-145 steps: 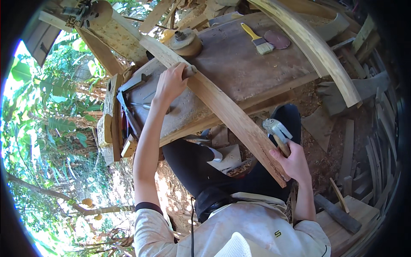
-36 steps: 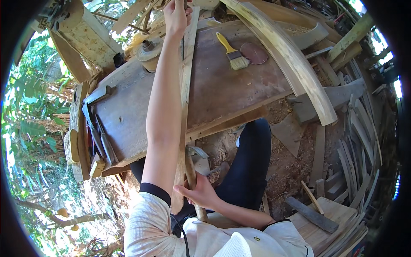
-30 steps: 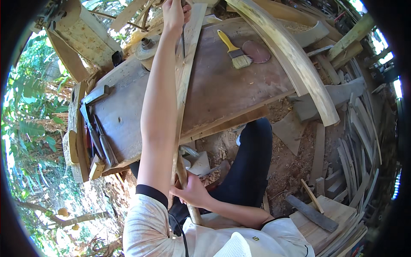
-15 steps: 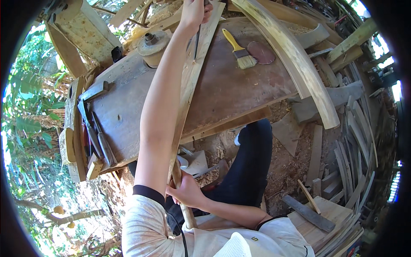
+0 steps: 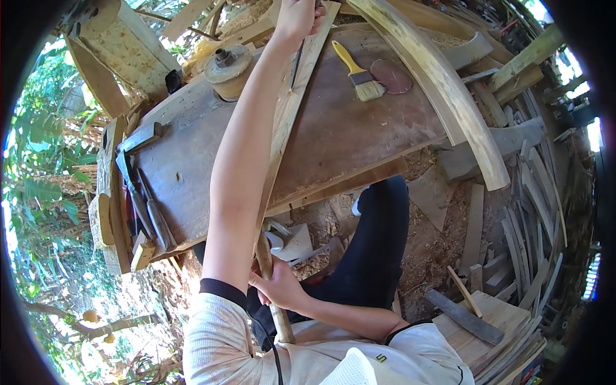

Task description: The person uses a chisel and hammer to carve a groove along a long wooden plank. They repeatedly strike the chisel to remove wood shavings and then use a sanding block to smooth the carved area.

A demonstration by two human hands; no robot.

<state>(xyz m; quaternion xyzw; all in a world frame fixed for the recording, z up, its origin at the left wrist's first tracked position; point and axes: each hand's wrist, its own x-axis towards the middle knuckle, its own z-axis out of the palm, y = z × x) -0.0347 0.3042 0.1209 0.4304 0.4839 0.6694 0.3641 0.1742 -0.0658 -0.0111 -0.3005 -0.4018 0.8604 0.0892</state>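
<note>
My left arm stretches across the bench to the far edge, where my left hand [image 5: 297, 20] is closed on a thin dark pointed tool [image 5: 297, 63]. Its shaft slants down to a long pale board [image 5: 295, 115] that runs from the far edge toward me, partly behind my arm. Close to my body, my right hand [image 5: 280, 285] is wrapped round a rounded wooden stick [image 5: 282, 323]. The stick's upper part passes up beside the board; where it ends is hidden. A yellow-handled paintbrush [image 5: 350, 61] lies right of the board, next to a reddish sanding disc [image 5: 391, 76].
A hammer [image 5: 142, 136] and several chisels [image 5: 158, 218] lie at the left of the wooden bench [image 5: 359, 128]. A round wooden block with a metal fitting [image 5: 228, 70] stands behind my arm. Curved timber [image 5: 443, 83] overhangs the right side; wood strips [image 5: 532, 199] are piled beyond.
My left hand has shifted slightly to the right with the pointed tool in it. My right hand stays closed on the stick.
</note>
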